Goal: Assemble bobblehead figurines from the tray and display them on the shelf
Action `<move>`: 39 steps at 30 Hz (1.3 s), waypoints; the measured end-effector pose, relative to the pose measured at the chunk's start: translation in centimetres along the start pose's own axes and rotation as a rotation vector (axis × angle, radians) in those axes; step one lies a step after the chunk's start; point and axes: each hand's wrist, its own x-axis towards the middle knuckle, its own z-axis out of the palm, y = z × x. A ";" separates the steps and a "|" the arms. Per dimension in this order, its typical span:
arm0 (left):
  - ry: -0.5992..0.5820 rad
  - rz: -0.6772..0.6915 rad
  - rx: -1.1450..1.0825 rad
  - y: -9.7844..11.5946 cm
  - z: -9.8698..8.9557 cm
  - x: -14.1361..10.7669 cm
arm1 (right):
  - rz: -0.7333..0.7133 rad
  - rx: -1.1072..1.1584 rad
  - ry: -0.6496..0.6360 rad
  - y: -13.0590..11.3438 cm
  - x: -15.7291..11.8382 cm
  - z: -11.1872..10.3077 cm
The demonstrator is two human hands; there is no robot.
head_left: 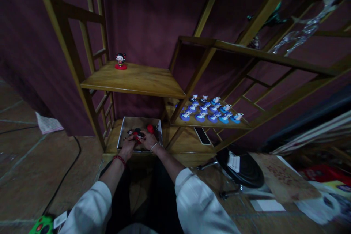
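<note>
Both hands reach into a white-edged open box [140,120] on the lowest shelf. Several small red and black figurines lie inside it. My left hand [128,146], with a red bead bracelet at the wrist, is at the box's front, its fingers curled by the figurines. My right hand [149,140], wearing a pale bracelet, has its fingers closed on a red and black figurine [140,135]. Whether the left fingers grip anything is too small to tell. A red piece [150,128] lies behind the right hand. One similar figurine [120,61] stands upright on the shelf above.
Several blue and purple figurines [201,116] stand in rows on the right shelf [219,124]. A phone [202,135] lies below them. Wooden posts frame the shelves. A black stool [244,168] stands at the right, and a cable [64,177] crosses the floor at left.
</note>
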 end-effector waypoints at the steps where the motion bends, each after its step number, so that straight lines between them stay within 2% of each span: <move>1: -0.013 -0.008 -0.040 0.1 0.0 -0.1 | -0.005 0.003 0.009 0.0 0.0 0.1; 7: -0.062 -0.033 -0.187 0.4 -0.2 -0.7 | 0.015 0.048 0.079 0.1 -0.5 0.3; 13: -0.085 -0.056 -0.239 0.6 -0.3 -1.3 | -0.005 0.031 0.131 -0.1 -1.4 0.1; 19: -0.203 -0.059 -0.277 1.3 -0.4 -2.7 | 0.012 0.135 0.126 0.0 -2.2 -0.1; 26: -0.256 0.004 -0.229 2.7 -0.6 -4.3 | -0.072 0.326 0.124 0.1 -2.6 -0.1; 33: -0.320 0.090 -0.177 4.5 -0.5 -6.1 | -0.147 0.341 0.157 -0.7 -3.3 -1.1; 39: -0.265 0.134 -0.018 6.4 -0.2 -8.2 | -0.182 0.370 0.174 -1.6 -4.1 -2.0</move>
